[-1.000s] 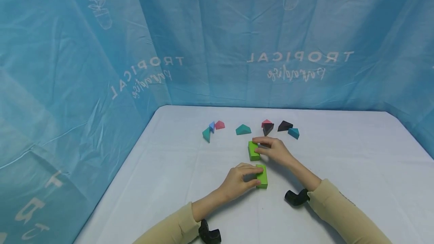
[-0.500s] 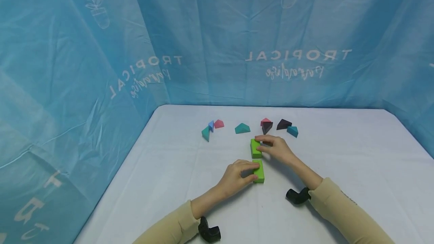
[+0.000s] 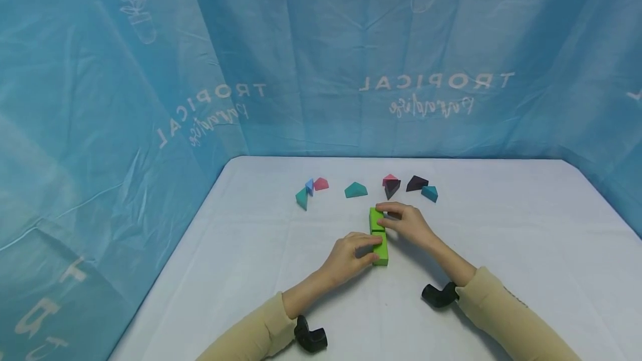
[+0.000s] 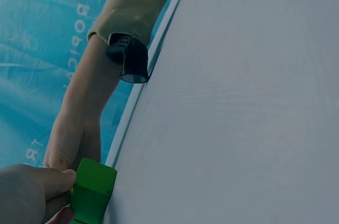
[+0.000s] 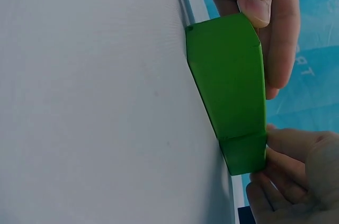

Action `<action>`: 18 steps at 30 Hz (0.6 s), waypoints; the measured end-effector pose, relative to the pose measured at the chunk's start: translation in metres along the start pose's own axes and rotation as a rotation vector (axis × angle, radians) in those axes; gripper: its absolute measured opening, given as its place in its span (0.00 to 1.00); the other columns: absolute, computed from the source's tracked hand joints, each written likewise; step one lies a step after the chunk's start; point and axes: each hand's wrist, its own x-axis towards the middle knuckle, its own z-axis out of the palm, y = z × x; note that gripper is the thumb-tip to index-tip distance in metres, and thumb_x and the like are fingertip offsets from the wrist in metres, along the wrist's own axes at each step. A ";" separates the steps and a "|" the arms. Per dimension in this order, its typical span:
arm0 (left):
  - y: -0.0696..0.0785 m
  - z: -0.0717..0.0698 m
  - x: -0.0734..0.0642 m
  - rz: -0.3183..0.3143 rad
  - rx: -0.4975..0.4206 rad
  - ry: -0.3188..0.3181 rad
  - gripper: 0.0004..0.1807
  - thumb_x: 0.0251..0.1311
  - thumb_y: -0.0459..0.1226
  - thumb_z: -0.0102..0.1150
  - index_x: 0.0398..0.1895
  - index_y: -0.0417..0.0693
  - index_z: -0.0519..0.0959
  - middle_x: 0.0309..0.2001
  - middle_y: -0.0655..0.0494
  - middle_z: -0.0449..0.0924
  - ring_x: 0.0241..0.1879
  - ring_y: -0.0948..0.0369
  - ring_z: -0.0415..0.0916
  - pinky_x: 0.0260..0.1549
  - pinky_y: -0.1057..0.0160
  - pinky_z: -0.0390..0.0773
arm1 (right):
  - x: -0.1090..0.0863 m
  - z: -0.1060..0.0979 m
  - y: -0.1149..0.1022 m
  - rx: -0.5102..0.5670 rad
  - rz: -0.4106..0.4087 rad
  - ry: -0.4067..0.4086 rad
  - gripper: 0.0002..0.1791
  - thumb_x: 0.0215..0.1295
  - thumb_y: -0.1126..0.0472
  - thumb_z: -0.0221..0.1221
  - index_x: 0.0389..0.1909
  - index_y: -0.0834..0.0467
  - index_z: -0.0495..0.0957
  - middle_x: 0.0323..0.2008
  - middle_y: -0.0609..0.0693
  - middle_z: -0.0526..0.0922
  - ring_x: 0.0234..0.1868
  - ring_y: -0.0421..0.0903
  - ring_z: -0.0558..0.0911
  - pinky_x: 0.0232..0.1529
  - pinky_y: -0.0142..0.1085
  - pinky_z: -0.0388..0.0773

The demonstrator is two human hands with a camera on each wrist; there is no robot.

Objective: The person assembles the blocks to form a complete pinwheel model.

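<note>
Two green rectangular blocks lie on the white table, end to end in a line running away from me. My left hand point(image 3: 346, 258) pinches the nearer green block point(image 3: 381, 255) from its left side, between thumb and fingers. From the right, my right hand point(image 3: 408, 222) grips the farther green block point(image 3: 376, 217), with its fingers partly covering the top. Little or no gap shows between the blocks in the head view. In the right wrist view the joined blocks look like one long green shape, with a seam near the lower end.
Beyond the hands lie several small coloured pieces: a teal one point(image 3: 355, 190), a red one point(image 3: 321, 184), a black one point(image 3: 416, 184) and a blue-teal one point(image 3: 429, 193). A blue printed curtain point(image 3: 321, 116) hangs behind the white table point(image 3: 241, 283). Each wrist carries a black camera point(image 3: 438, 296).
My left hand has moved its block away from me until it meets the farther block. The right hand has shifted its block slightly to the right, into line.
</note>
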 end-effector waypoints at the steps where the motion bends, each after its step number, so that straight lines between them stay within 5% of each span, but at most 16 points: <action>1: 0.000 0.000 0.001 -0.002 -0.008 -0.004 0.19 0.57 0.35 0.65 0.52 0.40 0.80 0.49 0.51 0.81 0.53 0.58 0.74 0.53 0.62 0.73 | 0.000 0.000 0.000 -0.005 0.005 0.005 0.20 0.59 0.63 0.64 0.53 0.64 0.78 0.54 0.58 0.78 0.57 0.55 0.75 0.57 0.44 0.71; 18: -0.003 -0.002 0.002 -0.025 -0.021 -0.024 0.19 0.57 0.34 0.65 0.53 0.41 0.79 0.50 0.53 0.80 0.54 0.59 0.72 0.55 0.62 0.71 | -0.007 0.002 -0.004 -0.063 0.028 0.030 0.20 0.59 0.61 0.65 0.52 0.62 0.79 0.53 0.57 0.78 0.55 0.55 0.76 0.56 0.44 0.72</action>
